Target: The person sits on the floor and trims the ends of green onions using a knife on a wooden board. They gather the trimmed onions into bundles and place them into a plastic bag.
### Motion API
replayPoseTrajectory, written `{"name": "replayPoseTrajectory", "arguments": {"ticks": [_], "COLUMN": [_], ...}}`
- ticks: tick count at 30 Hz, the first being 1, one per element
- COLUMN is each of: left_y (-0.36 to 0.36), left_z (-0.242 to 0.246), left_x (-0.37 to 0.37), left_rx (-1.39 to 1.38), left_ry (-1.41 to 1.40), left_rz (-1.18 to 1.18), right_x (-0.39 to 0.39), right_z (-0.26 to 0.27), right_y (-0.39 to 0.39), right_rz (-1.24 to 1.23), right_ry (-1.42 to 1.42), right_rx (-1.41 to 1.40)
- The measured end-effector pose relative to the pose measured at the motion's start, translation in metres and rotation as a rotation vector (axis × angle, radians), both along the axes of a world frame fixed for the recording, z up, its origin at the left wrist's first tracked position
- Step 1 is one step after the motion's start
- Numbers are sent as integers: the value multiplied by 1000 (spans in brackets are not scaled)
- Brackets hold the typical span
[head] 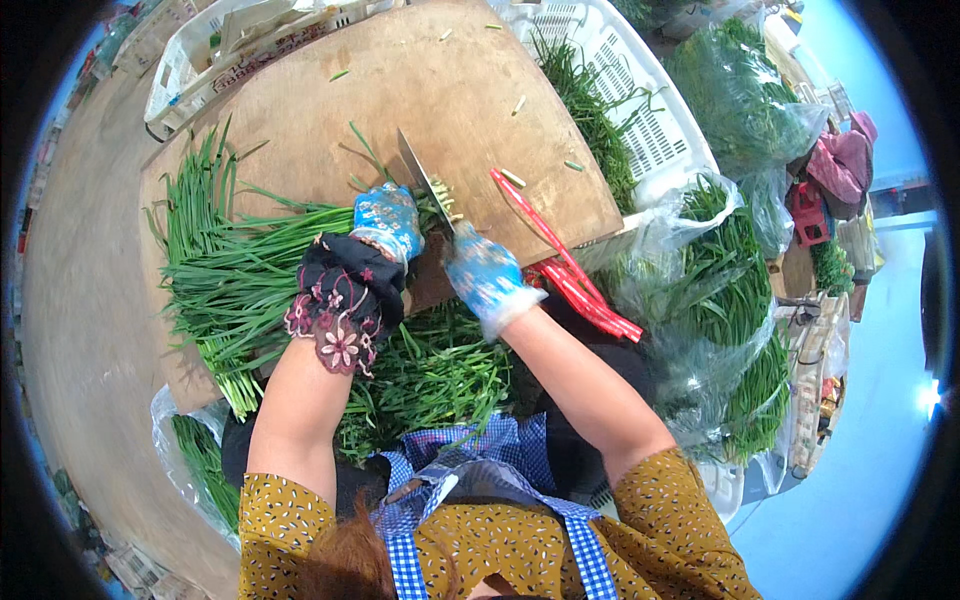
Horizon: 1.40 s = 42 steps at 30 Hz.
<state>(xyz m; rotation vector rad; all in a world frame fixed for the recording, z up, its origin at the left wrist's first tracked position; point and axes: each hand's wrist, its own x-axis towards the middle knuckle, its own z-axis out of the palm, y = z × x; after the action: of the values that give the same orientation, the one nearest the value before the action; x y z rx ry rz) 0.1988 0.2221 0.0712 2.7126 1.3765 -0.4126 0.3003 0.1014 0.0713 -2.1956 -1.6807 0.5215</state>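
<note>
My left hand (385,221), in a blue flowered glove with a dark embroidered cuff, grips a bundle of garlic chives (281,240) near its pale cut ends. My right hand (486,279), gloved likewise, holds a knife (420,174). Its blade stands on edge across the stalk ends, just right of my left hand; the handle is hidden in my grip. Beneath lies a wooden board (337,97). More chives (206,187) are heaped at its left side. Red printed ties (551,236) lie over the board's right front edge.
Loose green leaves (442,367) fill my lap below the board. A white plastic crate (637,97) holding greens stands at the right, above bagged chives (720,300). Another white crate (169,90) sits at the upper left. Cut stem bits (519,105) dot the board.
</note>
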Motion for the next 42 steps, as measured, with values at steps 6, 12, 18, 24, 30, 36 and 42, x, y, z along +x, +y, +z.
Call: {"name": "replayPoseTrajectory", "arguments": {"ticks": [6,12,18,24,30,36,42], "left_y": [-8,-11,-9,-34,-48,-113,-144], "left_z": [14,13,9,18,37,42,-30], "left_x": [-8,-13,-4,29,2,-82,-171], "left_rx": [-81,39,10,2,77,-3,-563], "left_ry": [51,-165,-137,-109,-83,-690,-1823], "left_rz": [21,-52,-246,-717,-808,-177,1169], "right_x": [-9,50,97,190,175,166,85], "right_z": [-19,-17,3,-2,-9,-13,17], "right_y": [14,36,99,128,102,92,135], "right_rz": [-52,56,6,-267,-77,50,126], "right_ry": [21,95,-263,-280,-459,-504,-17], "right_rx": [47,-12,46,116,180,37,93]}}
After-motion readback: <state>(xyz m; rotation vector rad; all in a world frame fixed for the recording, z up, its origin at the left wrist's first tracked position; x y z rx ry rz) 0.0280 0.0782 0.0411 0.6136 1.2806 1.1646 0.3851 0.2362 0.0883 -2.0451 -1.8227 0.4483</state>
